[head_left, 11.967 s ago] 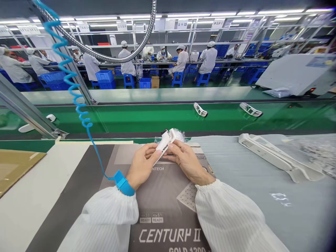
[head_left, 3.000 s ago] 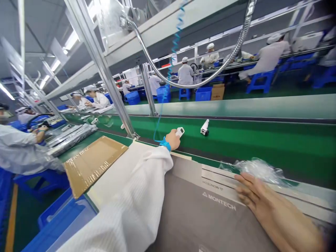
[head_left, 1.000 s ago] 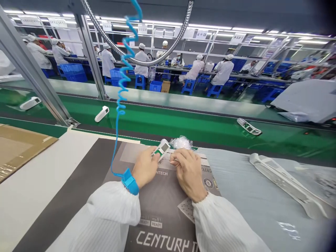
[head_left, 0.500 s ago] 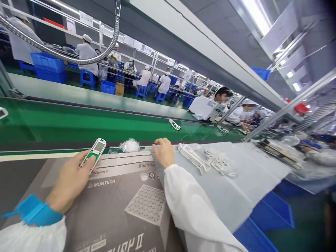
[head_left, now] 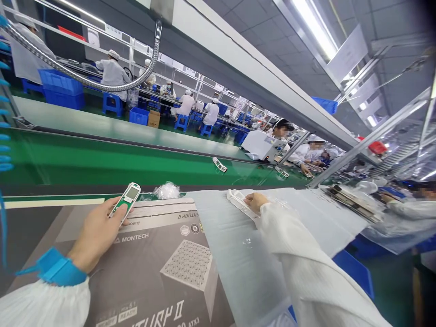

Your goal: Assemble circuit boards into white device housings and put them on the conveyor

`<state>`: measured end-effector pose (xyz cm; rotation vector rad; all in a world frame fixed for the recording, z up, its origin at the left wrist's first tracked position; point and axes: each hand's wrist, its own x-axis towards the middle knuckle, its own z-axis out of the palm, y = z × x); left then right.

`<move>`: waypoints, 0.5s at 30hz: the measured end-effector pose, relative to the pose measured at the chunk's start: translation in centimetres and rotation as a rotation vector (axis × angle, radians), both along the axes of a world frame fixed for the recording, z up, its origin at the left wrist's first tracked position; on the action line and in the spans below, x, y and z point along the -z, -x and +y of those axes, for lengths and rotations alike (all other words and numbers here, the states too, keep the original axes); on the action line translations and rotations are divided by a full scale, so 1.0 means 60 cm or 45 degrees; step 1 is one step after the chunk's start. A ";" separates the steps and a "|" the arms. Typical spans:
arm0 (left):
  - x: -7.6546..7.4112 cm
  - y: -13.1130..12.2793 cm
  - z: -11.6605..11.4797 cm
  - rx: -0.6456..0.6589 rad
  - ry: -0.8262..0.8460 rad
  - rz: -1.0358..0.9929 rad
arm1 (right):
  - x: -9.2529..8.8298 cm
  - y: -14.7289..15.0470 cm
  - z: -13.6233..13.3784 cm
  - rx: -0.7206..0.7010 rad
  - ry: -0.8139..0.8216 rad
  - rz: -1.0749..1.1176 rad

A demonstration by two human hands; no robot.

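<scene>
1. The left hand (head_left: 96,236) is curled, its thumb and fingers pinching a slim white plastic handset casing with a green circuit board and small grey screen (head_left: 127,200) by its lower end. The casing's upper end stands tilted above the hand, over the edge of the box.
2. The casing looks light and stiff, but thin. The exposed board and screen seem the fragile parts, and the smooth plastic may slip, so the side edges look the safest place to hold it.
3. The right hand (head_left: 255,200), its fingers together, lies on the end of a long white moulded plastic part (head_left: 238,202). Whether it grips or only rests there, I cannot tell.
4. A blue wrist strap (head_left: 57,268) circles the left wrist, and a coiled blue cord (head_left: 3,159) hangs at the far left edge.
5. Under the left hand lies a flat grey MONTECH cardboard box (head_left: 163,268), with crumpled clear plastic wrap (head_left: 166,191) just beyond the handset.
6. A translucent plastic sheet (head_left: 225,268) lies under the right hand, partly over the box.
7. Beyond them runs a green conveyor belt (head_left: 102,165) carrying small white parts (head_left: 220,164).
8. To the right, a co-worker (head_left: 408,213) in white works at the bench.
</scene>
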<state>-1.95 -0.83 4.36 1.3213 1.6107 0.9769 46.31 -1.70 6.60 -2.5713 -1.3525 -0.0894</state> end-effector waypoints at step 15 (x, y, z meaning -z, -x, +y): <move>0.007 -0.038 -0.024 0.244 -0.004 -0.753 | 0.005 0.354 0.029 -0.801 -0.439 1.290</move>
